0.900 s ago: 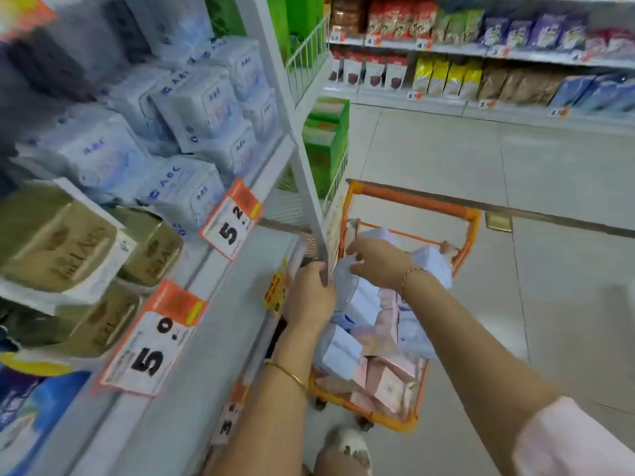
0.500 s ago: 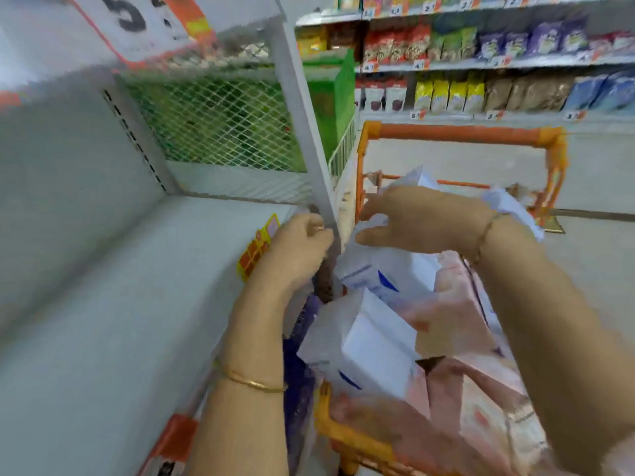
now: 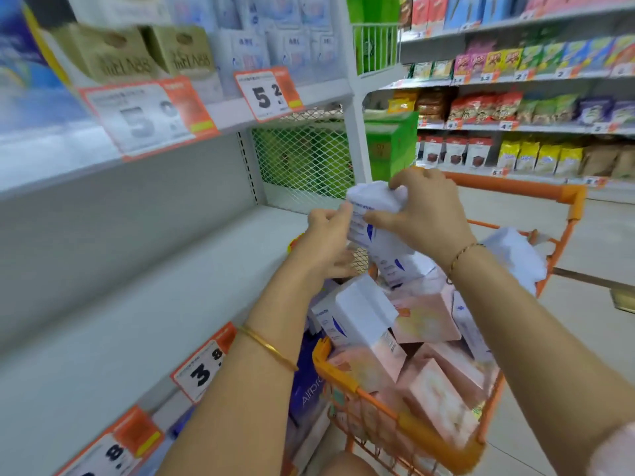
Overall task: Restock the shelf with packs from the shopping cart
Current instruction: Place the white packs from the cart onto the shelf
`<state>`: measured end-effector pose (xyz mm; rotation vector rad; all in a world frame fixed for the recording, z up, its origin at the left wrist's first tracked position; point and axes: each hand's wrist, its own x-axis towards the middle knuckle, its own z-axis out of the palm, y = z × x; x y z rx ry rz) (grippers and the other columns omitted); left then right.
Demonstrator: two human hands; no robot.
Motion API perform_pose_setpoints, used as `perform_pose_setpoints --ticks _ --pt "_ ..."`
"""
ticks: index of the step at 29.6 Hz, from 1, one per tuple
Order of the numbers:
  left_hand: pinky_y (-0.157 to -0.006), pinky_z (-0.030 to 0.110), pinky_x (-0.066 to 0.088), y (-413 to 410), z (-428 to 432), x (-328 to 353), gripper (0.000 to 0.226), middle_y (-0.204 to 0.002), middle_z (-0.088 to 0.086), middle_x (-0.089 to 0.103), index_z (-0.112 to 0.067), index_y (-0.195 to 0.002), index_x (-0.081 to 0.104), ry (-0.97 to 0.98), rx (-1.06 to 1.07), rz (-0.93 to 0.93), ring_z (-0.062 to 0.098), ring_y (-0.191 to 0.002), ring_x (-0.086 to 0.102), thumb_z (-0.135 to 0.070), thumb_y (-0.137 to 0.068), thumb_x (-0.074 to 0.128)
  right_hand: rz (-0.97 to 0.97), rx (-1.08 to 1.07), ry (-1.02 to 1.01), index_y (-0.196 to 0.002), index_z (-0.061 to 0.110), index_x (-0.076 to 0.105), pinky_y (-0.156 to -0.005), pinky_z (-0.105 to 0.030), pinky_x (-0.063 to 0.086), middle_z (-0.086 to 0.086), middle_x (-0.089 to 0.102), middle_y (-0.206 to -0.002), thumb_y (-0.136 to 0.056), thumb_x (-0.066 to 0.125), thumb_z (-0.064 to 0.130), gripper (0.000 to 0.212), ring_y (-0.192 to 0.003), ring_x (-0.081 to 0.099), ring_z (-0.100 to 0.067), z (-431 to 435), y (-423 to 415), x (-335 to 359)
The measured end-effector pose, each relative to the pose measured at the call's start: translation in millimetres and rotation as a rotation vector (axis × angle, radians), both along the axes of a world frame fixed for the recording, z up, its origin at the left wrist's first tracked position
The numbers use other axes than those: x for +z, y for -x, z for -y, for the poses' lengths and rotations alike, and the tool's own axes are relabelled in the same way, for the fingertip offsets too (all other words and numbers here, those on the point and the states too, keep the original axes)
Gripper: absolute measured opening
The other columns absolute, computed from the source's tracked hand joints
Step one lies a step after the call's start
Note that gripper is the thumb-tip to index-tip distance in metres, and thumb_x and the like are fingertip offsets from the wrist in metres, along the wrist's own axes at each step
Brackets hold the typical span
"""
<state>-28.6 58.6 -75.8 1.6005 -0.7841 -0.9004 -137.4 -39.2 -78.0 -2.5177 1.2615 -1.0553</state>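
Looking down from the head camera, the only view here, both hands meet on one white pack [image 3: 378, 231] held above the orange cart [image 3: 347, 372]. The right hand [image 3: 426, 214] comes over the top of it, fingers curled down on the crumpled upper end and thumb pressed to its printed face. That is a clamp suited to lifting a soft wrapper clear of the heap. The left hand [image 3: 326, 242] meets the pack's near edge, thumb laid against the side and the other fingers curled underneath. It seems to steady and take the weight, though how firmly those lower fingers bite is hard to read.

The pack hangs tilted, its lower end just over the pile, level with the grey shelf [image 3: 165, 280] beside the left forearm. Probably it is being carried leftward onto that board, which the cart stands right against so the reach is short.

Below, the cart holds pink packs [image 3: 436, 400] and another white box [image 3: 360, 310], lying at all angles, so most of the load waits. A price tag [image 3: 202, 369] marks the shelf's front lip. A mesh panel [image 3: 302, 156] closes its far end, giving a stop to stack against.
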Motion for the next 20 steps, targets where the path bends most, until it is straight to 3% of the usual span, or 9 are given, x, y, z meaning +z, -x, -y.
perform_pose_setpoints --ticks 2,4,6,9,11,14,17,20 --pt "-0.079 0.057 0.054 4 1 9 0.05 -0.104 0.01 0.053 -0.018 -0.12 0.037 0.052 0.007 -0.216 0.035 -0.09 0.064 -0.056 -0.09 0.047 0.072 0.082 0.066 -0.113 0.016 0.056 -0.08 -0.032 0.033 -0.013 0.051 -0.107 -0.066 0.074 0.052 0.062 -0.107 0.043 -0.031 -22 -9 7" --pt "-0.075 0.058 0.055 -3 -1 12 0.058 -0.108 0.01 0.052 -0.019 -0.122 0.035 0.112 0.097 -0.282 0.035 -0.093 0.063 -0.056 -0.084 0.057 0.145 0.244 0.023 -0.118 0.015 0.056 -0.085 -0.029 0.036 -0.01 0.052 -0.109 -0.07 0.075 0.039 0.057 -0.105 0.045 -0.025 -40 -15 15" --pt "-0.065 0.049 0.058 -20 -9 8 0.057 -0.11 0.004 0.053 -0.022 -0.125 0.036 0.106 0.164 -0.289 0.028 -0.094 0.063 -0.047 -0.083 0.064 0.243 0.495 -0.228 -0.121 0.015 0.055 -0.085 -0.028 0.044 -0.006 0.054 -0.109 -0.079 0.069 0.018 0.044 -0.097 0.051 -0.017 -49 -14 26" --pt "-0.057 0.039 0.057 -53 -25 2 0.049 -0.114 0.005 0.059 -0.02 -0.124 0.049 0.078 0.117 -0.328 0.026 -0.088 0.065 -0.039 -0.082 0.067 0.408 0.69 -0.575 -0.118 0.014 0.052 -0.079 -0.042 0.055 -0.01 0.056 -0.109 -0.088 0.051 -0.004 0.035 -0.09 0.058 -0.02 -43 -20 37" --pt "-0.066 0.038 0.056 -75 -32 3 0.036 -0.102 0.004 0.062 -0.021 -0.111 0.056 0.074 0.075 -0.321 0.024 -0.082 0.065 -0.038 -0.081 0.065 0.386 0.621 -0.593 -0.118 0.017 0.052 -0.08 -0.042 0.054 -0.007 0.056 -0.107 -0.091 0.049 0.001 0.032 -0.095 0.059 -0.023 -29 -34 37" --pt "-0.074 0.037 0.051 -103 -35 9 0.024 -0.088 0.004 0.061 -0.022 -0.096 0.059 0.062 -0.006 -0.338 0.023 -0.075 0.063 -0.04 -0.08 0.061 0.24 0.586 -0.733 -0.129 0.024 0.048 -0.09 -0.044 0.051 0.0 0.053 -0.12 -0.094 0.053 0.025 0.035 -0.111 0.053 -0.021 -10 -61 37" --pt "-0.069 0.034 0.052 -125 -30 8 0.043 -0.092 0.006 0.059 -0.021 -0.105 0.058 0.062 -0.03 -0.348 0.022 -0.07 0.062 -0.043 -0.069 0.064 0.224 0.684 -1.0 -0.12 0.029 0.051 -0.096 -0.051 0.047 0.005 0.056 -0.117 -0.095 0.05 0.036 0.026 -0.114 0.052 -0.022 3 -87 37" --pt "-0.066 0.032 0.053 -144 -22 2 0.044 -0.099 0.007 0.059 -0.02 -0.111 0.059 0.05 -0.006 -0.332 0.022 -0.072 0.063 -0.042 -0.073 0.066 0.195 0.839 -1.125 -0.119 0.029 0.056 -0.087 -0.045 0.054 0.0 0.06 -0.119 -0.094 0.052 0.034 0.026 -0.108 0.059 -0.022 21 -109 31"
